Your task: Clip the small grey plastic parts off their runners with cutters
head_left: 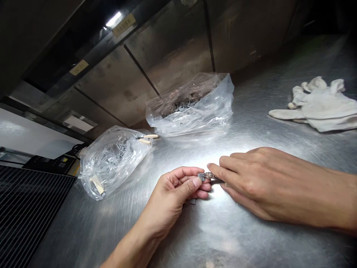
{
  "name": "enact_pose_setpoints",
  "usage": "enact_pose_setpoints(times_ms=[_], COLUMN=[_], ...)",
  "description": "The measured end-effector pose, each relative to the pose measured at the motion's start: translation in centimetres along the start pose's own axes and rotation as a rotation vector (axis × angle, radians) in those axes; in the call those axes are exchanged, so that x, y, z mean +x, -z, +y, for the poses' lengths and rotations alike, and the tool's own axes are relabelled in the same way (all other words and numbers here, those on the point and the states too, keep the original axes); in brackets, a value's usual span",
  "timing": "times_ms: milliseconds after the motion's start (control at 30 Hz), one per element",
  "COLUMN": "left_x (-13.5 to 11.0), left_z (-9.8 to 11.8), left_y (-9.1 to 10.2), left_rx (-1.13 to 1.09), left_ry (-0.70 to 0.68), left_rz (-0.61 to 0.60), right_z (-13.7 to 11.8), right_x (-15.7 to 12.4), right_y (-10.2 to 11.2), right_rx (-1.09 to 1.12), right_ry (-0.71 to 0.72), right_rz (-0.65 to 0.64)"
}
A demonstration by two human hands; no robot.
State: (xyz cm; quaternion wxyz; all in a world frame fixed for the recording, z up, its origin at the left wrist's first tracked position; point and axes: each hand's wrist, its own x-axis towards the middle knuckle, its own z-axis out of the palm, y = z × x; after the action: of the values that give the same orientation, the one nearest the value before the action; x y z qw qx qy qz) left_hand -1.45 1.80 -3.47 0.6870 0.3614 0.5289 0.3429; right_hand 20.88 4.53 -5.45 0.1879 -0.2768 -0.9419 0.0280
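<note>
While both bare hands meet over a brushed stainless-steel table (251, 242), a small grey metal part (209, 176) lies at the centre of the view, its exact form too small to make out. The left hand (167, 197) is closed in a pinch, thumb and curled fingers gripping the near end of the metal part, which projects from the thumb tip. The right hand (264, 186) lies low and almost flat, reaching in from the opposite side; its fingertips (214, 169) are at or touching the far end of the metal part, but whether they have firm hold of it cannot be told. Just below the metal part, a small dark piece (192, 201) shows at the edge of the left hand's fingers. Up and to the left of the metal part lies a clear plastic bag (113, 160) holding small grey pieces, with pale strips (147, 138) at its mouth. Farther beyond the metal part stands a second clear plastic bag (189, 115), packed with similar dark-grey pieces. Well to the right of the metal part lie crumpled white cloth gloves (320, 106). Far to the lower left of the metal part is a black slatted grille (25, 219), and metal wall panels (173, 48) rise beyond both bags.
</note>
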Motion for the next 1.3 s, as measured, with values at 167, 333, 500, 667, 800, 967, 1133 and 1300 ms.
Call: enact_pose_setpoints(times_ms=[167,333,500,667,800,967,1133,1300], left_x=[-0.07,-0.1,-0.08,-0.02,-0.02,-0.04,0.06,0.08], left_z=[-0.02,-0.06,-0.13,-0.05,0.06,0.08,0.0,0.04], left_y=[-0.06,-0.16,-0.01,0.05,-0.03,0.04,0.09,-0.01], left_rx=[0.017,0.009,0.012,0.007,-0.005,-0.013,-0.024,-0.031], left_ry=[-0.003,-0.001,0.0,-0.003,-0.006,0.008,0.015,0.02], left_rz=[0.015,0.01,0.006,0.005,0.006,0.023,0.016,0.01], right_z=[-0.21,-0.19,-0.11,-0.17,-0.16,0.03,0.16,0.16], right_x=[0.01,-0.1,-0.15,-0.16,-0.02,0.0,-0.14,-0.12], right_y=[0.12,0.02,-0.01,0.15,0.04,-0.08,-0.18,-0.38], right_rx=[-0.023,-0.087,-0.073,-0.055,-0.046,0.01,0.032,0.074], right_ry=[0.01,0.044,0.049,0.048,0.038,0.034,0.018,-0.03], right_rz=[0.001,-0.013,-0.025,-0.037,-0.052,-0.052,-0.028,-0.016])
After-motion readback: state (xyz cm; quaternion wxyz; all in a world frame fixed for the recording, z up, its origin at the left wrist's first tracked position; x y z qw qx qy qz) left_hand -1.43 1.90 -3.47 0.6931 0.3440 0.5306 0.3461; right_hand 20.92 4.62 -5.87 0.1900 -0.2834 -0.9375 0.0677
